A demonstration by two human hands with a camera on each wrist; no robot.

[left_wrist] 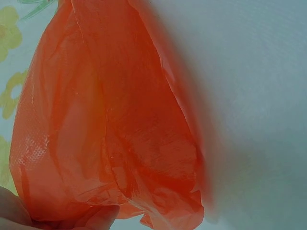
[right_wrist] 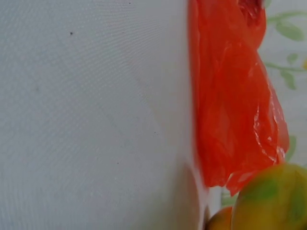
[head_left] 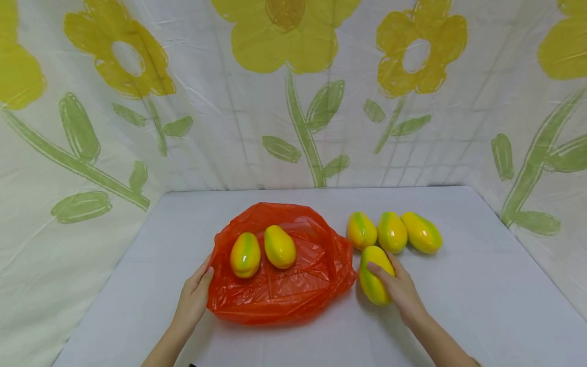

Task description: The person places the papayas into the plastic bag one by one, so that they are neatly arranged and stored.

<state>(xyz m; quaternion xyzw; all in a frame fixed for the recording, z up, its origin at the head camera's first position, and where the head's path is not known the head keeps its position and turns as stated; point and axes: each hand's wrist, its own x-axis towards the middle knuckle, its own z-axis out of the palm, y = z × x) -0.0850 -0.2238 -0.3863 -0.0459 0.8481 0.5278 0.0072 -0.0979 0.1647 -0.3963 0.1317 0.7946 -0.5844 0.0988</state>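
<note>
A red plastic bag (head_left: 293,311) lies spread open on the table, with two yellow-green papayas, one on the left (head_left: 245,255) and one further right (head_left: 280,247), inside it. At the bag's left edge, my left hand (head_left: 194,298) pinches the rim between thumb and fingers; the left wrist view shows the bag's crumpled side (left_wrist: 129,120) close up. Just right of the bag, my right hand (head_left: 403,290) grips another papaya (head_left: 375,290), thumb on top. In the right wrist view this papaya (right_wrist: 271,201) fills the lower right corner, beside the bag (right_wrist: 235,105).
Behind my right hand, three more papayas stand in a row: the left one (head_left: 362,232), the middle one (head_left: 392,233) and the right one (head_left: 422,233). A pale cloth covers the table (head_left: 486,285). A flower-printed curtain (head_left: 206,153) hangs around the back and sides.
</note>
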